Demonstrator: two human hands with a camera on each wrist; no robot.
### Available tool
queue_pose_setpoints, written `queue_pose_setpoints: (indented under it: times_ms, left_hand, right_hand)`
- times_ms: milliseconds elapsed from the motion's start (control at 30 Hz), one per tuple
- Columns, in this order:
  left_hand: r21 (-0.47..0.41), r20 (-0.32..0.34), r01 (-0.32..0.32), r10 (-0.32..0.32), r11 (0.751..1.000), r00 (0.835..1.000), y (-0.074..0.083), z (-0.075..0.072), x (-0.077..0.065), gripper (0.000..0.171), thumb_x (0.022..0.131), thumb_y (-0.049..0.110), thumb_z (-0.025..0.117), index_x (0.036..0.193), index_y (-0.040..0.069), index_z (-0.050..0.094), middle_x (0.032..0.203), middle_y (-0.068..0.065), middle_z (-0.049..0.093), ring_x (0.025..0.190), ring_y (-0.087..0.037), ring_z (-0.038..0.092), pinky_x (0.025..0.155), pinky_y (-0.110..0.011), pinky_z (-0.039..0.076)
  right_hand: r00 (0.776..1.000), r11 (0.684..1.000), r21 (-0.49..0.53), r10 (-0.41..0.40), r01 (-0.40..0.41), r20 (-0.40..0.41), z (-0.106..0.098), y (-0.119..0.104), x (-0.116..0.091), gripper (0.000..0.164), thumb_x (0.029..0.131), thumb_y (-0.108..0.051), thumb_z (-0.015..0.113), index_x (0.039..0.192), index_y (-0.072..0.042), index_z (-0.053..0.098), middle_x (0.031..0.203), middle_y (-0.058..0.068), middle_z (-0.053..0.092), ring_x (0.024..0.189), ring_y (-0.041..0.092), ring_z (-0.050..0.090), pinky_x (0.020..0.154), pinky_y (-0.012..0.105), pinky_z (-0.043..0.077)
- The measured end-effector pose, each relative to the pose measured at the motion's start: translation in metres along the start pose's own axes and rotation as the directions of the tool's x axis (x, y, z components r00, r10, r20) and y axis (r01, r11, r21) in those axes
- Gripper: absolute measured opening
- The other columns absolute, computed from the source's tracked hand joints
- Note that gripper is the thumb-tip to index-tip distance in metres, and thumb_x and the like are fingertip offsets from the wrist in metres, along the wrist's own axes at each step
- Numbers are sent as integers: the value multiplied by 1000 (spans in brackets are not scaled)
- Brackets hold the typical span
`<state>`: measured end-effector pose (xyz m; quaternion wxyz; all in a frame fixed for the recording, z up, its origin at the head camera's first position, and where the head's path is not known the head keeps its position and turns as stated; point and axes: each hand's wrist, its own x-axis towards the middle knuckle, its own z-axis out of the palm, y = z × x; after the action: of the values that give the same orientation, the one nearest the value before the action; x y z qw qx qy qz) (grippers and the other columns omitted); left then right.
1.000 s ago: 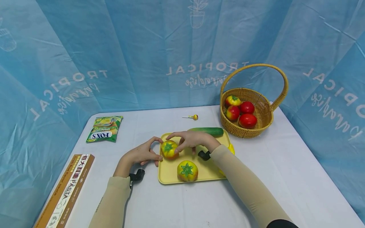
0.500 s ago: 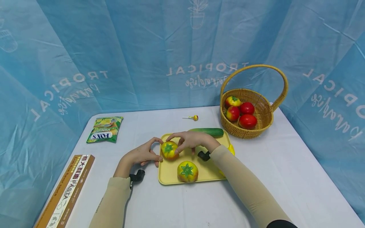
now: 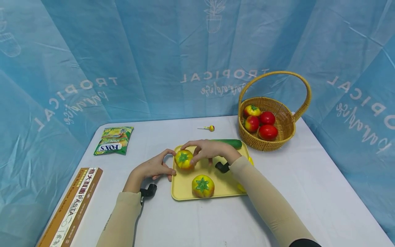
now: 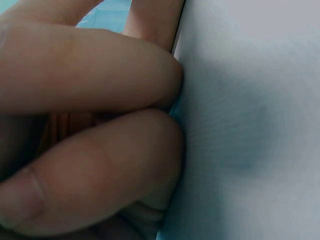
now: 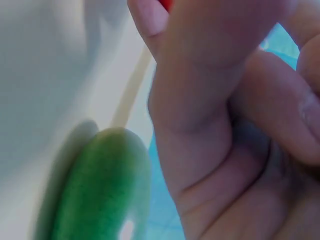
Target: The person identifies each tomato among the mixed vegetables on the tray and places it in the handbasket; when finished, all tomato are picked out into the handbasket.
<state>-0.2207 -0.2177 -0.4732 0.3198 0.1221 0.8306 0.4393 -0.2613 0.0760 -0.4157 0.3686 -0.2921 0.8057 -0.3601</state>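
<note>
While the left hand (image 3: 152, 167) arches by the tray (image 3: 183, 185), grip unclear, the right hand (image 3: 211, 150) pinches a yellow fruit (image 3: 183, 159).

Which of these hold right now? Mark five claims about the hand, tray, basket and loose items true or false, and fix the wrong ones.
1. The right hand holds a round yellow-and-red fruit with a green leafy top. True.
2. A green snack packet lies to the left of the yellow rectangular tray. True.
3. The golden wicker basket holds just one item. False: four items show in the basket.
4. The white-stick lollipop lies in the tray. False: the lollipop lies on the white tablecloth, beyond the tray.
5. The long green cucumber lies at the tray's far edge. True.
</note>
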Motion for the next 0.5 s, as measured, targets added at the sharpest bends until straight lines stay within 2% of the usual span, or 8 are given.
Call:
queue_pose_setpoints:
  times_ms: [200,333,400,500]
  left_hand:
    - [-2,4,13,-13,1000,1000,1,0,1,78,93,33,83,151,20,33,79,-7,80,39,-10,37,45,-23,37]
    - [-4,4,10,-10,1000,1000,1,1,1,78,92,33,84,151,20,34,79,-7,80,39,-11,37,44,-23,37]
    - [-4,1,5,-5,1000,1000,1,1,2,76,92,32,84,150,21,35,79,-8,80,39,-11,37,44,-23,37]
    - [-1,-3,-2,2,1000,1000,0,1,2,75,92,30,84,149,22,36,78,-8,79,38,-11,37,44,-23,37]
  right_hand:
    - [998,998,10,-57,57,-26,-7,-5,-12,63,96,-43,78,151,-47,48,130,7,71,95,58,67,57,45,60]
    - [995,997,13,-71,72,-69,-14,-10,-26,60,95,-46,79,148,-50,50,131,6,71,103,51,69,58,51,60]
    - [993,997,14,-69,71,-98,-17,-11,-34,60,94,-47,80,146,-52,51,130,5,70,99,48,69,58,51,60]
    - [987,997,24,-64,68,-144,-24,-9,-46,61,93,-49,80,146,-54,50,129,4,71,83,47,66,55,48,59]
